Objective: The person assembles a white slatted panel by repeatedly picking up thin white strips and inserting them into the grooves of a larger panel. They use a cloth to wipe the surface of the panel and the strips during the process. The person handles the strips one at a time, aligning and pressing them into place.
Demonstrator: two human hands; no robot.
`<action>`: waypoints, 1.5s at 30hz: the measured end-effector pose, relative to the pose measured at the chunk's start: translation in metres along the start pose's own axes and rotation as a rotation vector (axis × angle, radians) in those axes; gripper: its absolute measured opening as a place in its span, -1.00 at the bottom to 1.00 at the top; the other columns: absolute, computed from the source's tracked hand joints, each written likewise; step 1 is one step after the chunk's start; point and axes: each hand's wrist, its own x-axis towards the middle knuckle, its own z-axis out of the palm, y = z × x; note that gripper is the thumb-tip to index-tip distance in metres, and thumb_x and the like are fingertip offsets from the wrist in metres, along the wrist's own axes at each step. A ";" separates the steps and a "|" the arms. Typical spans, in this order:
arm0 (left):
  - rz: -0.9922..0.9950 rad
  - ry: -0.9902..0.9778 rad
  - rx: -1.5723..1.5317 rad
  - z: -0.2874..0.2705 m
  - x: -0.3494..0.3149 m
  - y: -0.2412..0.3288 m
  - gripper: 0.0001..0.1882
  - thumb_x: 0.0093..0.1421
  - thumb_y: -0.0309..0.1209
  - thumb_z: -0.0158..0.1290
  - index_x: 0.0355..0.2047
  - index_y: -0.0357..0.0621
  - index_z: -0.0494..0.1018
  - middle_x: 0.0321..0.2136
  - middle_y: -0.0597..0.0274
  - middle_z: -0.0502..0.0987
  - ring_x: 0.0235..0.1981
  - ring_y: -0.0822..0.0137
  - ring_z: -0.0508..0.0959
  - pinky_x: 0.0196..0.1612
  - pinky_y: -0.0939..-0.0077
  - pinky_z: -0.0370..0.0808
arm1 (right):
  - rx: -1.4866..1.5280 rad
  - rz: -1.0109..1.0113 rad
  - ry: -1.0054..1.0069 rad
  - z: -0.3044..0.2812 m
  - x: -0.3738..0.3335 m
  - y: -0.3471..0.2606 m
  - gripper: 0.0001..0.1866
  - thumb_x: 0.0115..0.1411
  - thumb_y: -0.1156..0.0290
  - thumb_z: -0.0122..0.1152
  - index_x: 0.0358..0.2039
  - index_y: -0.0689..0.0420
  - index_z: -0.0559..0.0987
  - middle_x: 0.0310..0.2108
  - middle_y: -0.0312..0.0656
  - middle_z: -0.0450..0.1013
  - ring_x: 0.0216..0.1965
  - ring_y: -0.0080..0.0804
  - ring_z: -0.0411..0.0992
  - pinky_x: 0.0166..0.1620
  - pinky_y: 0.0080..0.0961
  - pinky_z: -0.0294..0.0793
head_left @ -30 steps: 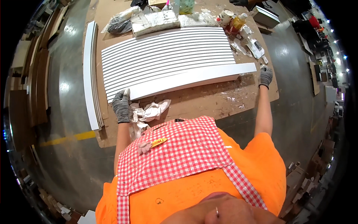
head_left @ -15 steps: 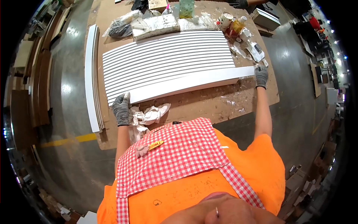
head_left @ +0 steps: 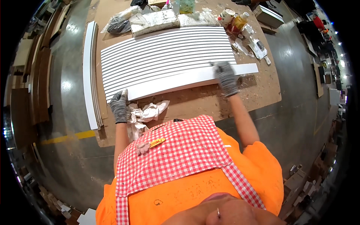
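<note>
A long white board (head_left: 176,80) lies along the near edge of a row of white slats (head_left: 165,56) on the table. My left hand (head_left: 119,106), in a grey knit glove, pinches the board's left end with the thumb on top. My right hand (head_left: 225,77), gloved the same way, is over the board toward its right end. Motion blurs its fingers, so whether they touch the board or hold anything is unclear. Crumpled white cloth (head_left: 148,112) lies just right of my left hand.
Stacked white boards (head_left: 89,75) stand along the table's left side. At the back are paint-spattered white blocks (head_left: 155,22), a plastic bag (head_left: 122,20) and a bottle of amber liquid (head_left: 240,22). A putty knife (head_left: 267,60) lies right. Another person's gloved hand (head_left: 240,2) shows at the far edge.
My right hand has let go of the board's right end and moved left along it. My left hand stays at the left end. The view has shifted slightly.
</note>
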 end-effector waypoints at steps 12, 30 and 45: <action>-0.030 0.011 0.064 0.000 0.002 0.006 -0.74 0.11 -0.25 0.21 -0.35 -0.22 0.59 -0.56 0.36 0.53 -0.59 0.58 0.40 -0.51 0.59 0.39 | -0.622 0.578 0.085 -0.122 0.016 0.232 -0.80 0.13 0.33 0.03 -0.43 0.16 0.56 -0.43 -0.01 0.48 -0.37 -0.07 0.44 -0.25 -0.24 0.41; -0.047 0.042 -0.011 -0.090 -0.013 -0.011 -0.70 0.27 -0.22 -0.05 -0.27 -0.20 0.53 -0.50 0.22 0.60 -0.60 0.50 0.53 -0.57 0.63 0.40 | -0.118 0.221 -0.072 0.001 -0.006 -0.008 -0.90 0.04 0.41 0.11 -0.49 0.16 0.52 -0.48 -0.08 0.39 -0.39 -0.15 0.38 -0.23 -0.23 0.40; 0.061 -0.016 -0.266 -0.062 -0.056 -0.005 -0.82 0.21 -0.47 0.05 -0.21 -0.26 0.54 -0.39 0.23 0.59 -0.36 0.48 0.54 -0.23 0.60 0.48 | 0.364 -0.330 -0.535 0.142 -0.023 -0.282 -0.87 0.09 0.31 0.18 -0.38 0.04 0.58 -0.34 -0.15 0.45 -0.36 -0.18 0.48 -0.26 -0.28 0.46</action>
